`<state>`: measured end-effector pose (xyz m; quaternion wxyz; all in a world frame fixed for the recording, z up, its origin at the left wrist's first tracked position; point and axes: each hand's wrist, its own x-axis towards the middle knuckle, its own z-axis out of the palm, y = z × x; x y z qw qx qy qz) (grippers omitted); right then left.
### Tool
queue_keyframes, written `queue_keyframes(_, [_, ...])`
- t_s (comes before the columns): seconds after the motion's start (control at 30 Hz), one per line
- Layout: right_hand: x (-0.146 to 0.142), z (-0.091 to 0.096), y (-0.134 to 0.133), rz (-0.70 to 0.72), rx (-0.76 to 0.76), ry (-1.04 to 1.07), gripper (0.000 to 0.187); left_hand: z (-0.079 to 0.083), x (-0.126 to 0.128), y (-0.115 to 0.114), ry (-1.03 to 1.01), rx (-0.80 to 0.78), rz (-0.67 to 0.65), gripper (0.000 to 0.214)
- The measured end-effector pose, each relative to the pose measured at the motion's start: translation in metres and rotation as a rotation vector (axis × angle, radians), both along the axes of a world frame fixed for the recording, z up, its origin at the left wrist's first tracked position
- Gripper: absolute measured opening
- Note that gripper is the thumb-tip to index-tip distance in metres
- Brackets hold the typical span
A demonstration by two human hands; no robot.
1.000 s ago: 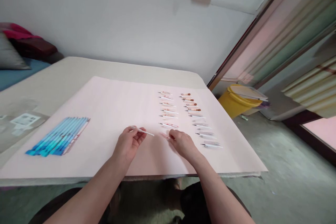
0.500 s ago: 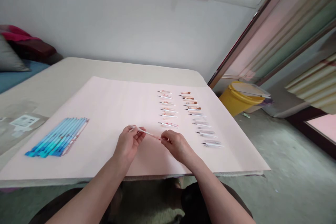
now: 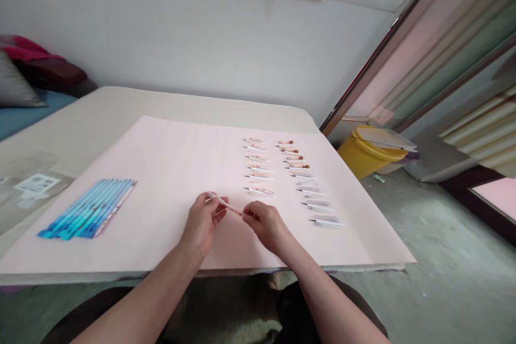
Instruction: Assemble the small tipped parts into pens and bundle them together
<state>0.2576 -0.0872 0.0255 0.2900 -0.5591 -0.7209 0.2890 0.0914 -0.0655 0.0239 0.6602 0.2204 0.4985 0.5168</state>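
My left hand point(image 3: 203, 220) pinches the near end of a thin white pen refill point(image 3: 226, 205) just above the pale pink sheet point(image 3: 173, 166). My right hand point(image 3: 264, 223) is closed in a pinch at the refill's other end, fingertips on a small pinkish piece I cannot make out. The two hands are close together near the sheet's front edge. Beyond them lie two rows of small pen parts point(image 3: 282, 177), refills and short clear or pink pieces.
A bundle of blue pens point(image 3: 88, 208) lies at the sheet's left. A clear plastic wrapper point(image 3: 34, 185) rests on the beige table further left. A yellow bin point(image 3: 368, 153) stands on the floor at the right, and cushions point(image 3: 28, 67) lie at the far left.
My right hand left the sheet and came left to the refill's tip, closing on it. My left hand shifted slightly right with the refill.
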Motion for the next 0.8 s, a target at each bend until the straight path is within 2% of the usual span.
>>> queue_keyframes(0.2, [-0.004,0.002,0.001,-0.071,-0.219,0.205,0.012,0.003,-0.001,0.002,0.015,0.033,-0.031,0.018])
queue_keyframes(0.4, [-0.004,0.004,0.001,-0.109,-0.281,0.298,0.010,0.003,-0.002,0.000,0.044,0.083,-0.062,0.020])
queue_keyframes(0.63, [-0.002,-0.004,0.003,-0.073,-0.423,0.406,0.010,0.000,-0.003,-0.003,0.093,0.149,-0.091,0.021])
queue_keyframes(0.7, [-0.006,-0.005,0.002,-0.097,-0.387,0.384,0.012,0.000,-0.003,-0.002,0.110,0.142,-0.073,0.021])
queue_keyframes(0.8, [-0.014,-0.006,0.000,-0.130,-0.219,0.245,0.017,0.001,-0.003,0.001,0.128,0.114,-0.006,0.022])
